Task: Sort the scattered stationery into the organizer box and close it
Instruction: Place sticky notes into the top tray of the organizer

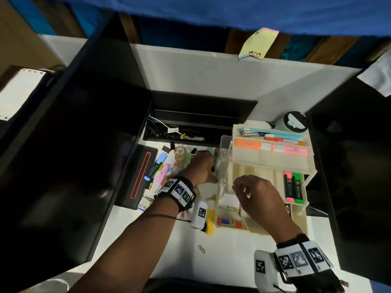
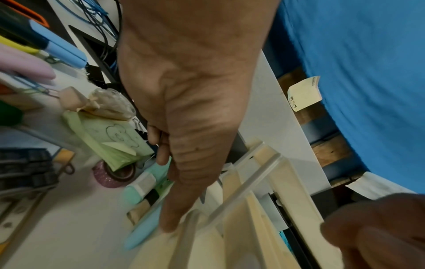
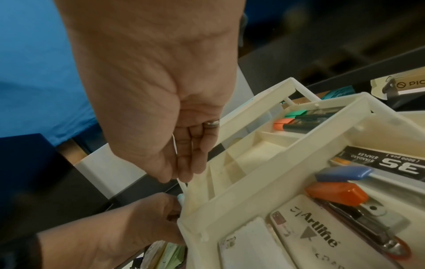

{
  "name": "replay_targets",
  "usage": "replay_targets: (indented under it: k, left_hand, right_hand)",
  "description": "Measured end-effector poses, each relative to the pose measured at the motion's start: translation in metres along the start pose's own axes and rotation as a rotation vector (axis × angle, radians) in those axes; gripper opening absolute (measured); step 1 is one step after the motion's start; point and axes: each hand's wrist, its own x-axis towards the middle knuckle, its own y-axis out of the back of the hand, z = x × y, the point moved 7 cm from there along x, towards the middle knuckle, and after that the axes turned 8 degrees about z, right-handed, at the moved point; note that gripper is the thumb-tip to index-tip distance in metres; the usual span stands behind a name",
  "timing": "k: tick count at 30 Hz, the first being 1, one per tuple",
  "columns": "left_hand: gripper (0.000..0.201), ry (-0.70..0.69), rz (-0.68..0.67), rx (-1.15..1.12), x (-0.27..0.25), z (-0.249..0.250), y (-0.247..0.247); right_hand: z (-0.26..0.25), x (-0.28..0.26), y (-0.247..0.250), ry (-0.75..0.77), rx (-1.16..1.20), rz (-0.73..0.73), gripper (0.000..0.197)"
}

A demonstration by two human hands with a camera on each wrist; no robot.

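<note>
Meanwhile my left hand [image 1: 201,166] grips pastel pens [image 2: 142,193] beside the open organizer box [image 1: 268,166] on the tabletop [image 1: 230,256]; my right hand [image 1: 258,197] pinches its thin white handle [image 3: 181,183]. Highlighters [image 1: 156,170], tape [image 1: 180,152] and clips [image 1: 201,248] crowd the left.

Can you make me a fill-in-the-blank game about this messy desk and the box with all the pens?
1. The organizer box has its trays standing ____.
2. Beside the green highlighter in the box lies a ____ one.
3. The lone paper clip lies on the white ____.
4. The left hand reaches at the box's ____ side.

Missing words: open; pink; desk; left
</note>
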Motion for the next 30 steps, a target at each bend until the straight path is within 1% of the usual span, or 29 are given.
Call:
replay_targets:
  k: [2, 4, 8, 11, 14, 17, 19, 20, 22, 23, 24, 26, 28, 30]
  left_hand:
    - [0.037, 0.014, 0.02, -0.145, -0.007, -0.004, -0.003]
    - [0.03, 0.011, 0.038, -0.233, -0.014, -0.005, -0.002]
    - [0.022, 0.014, 0.059, -0.311, -0.021, -0.003, 0.008]
    - [0.026, 0.014, 0.084, -0.361, -0.022, 0.0, 0.027]
    - [0.033, -0.006, 0.061, -0.474, -0.026, 0.006, 0.048]
    - [0.032, -0.022, -0.014, -0.631, -0.03, 0.017, 0.063]
    - [0.031, -0.04, -0.079, -0.777, -0.032, 0.027, 0.07]
    - [0.03, -0.046, -0.112, -0.837, -0.031, 0.028, 0.072]
    - [0.026, -0.025, -0.172, -0.889, -0.026, 0.024, 0.072]
    - [0.026, 0.01, -0.169, -0.865, -0.019, 0.017, 0.071]
    - [0.026, 0.051, -0.119, -0.78, -0.008, 0.007, 0.069]
    - [0.032, 0.084, 0.04, -0.459, 0.016, -0.01, 0.065]
    - [0.044, 0.047, 0.118, -0.156, 0.035, -0.012, 0.054]
    - [0.054, 0.016, 0.115, 0.035, 0.048, -0.007, 0.037]
  right_hand:
    - [0.001, 0.002, -0.003, 0.003, -0.006, -0.012, 0.009]
    - [0.0, 0.003, -0.007, 0.014, -0.01, -0.027, 0.01]
    - [-0.004, 0.008, -0.01, 0.016, 0.007, -0.032, 0.012]
    - [-0.008, 0.013, -0.006, 0.012, 0.069, 0.025, 0.013]
    - [-0.013, 0.02, -0.009, -0.017, 0.124, 0.039, 0.03]
    - [-0.021, 0.028, -0.017, -0.078, 0.165, 0.007, 0.049]
    - [-0.024, 0.033, -0.017, -0.142, 0.308, 0.04, 0.046]
    - [-0.023, 0.034, -0.016, -0.181, 0.374, 0.074, 0.04]
    - [-0.015, 0.037, -0.011, -0.235, 0.399, 0.13, 0.026]
    - [-0.011, 0.037, -0.009, -0.245, 0.388, 0.136, 0.018]
    - [-0.007, 0.036, -0.008, -0.255, 0.4, 0.131, 0.012]
    - [0.0, 0.032, -0.003, -0.267, 0.461, 0.115, 0.01]
    - [0.005, 0.026, 0.003, -0.271, 0.499, 0.107, 0.012]
    - [0.011, 0.021, 0.009, -0.289, 0.511, 0.113, 0.013]
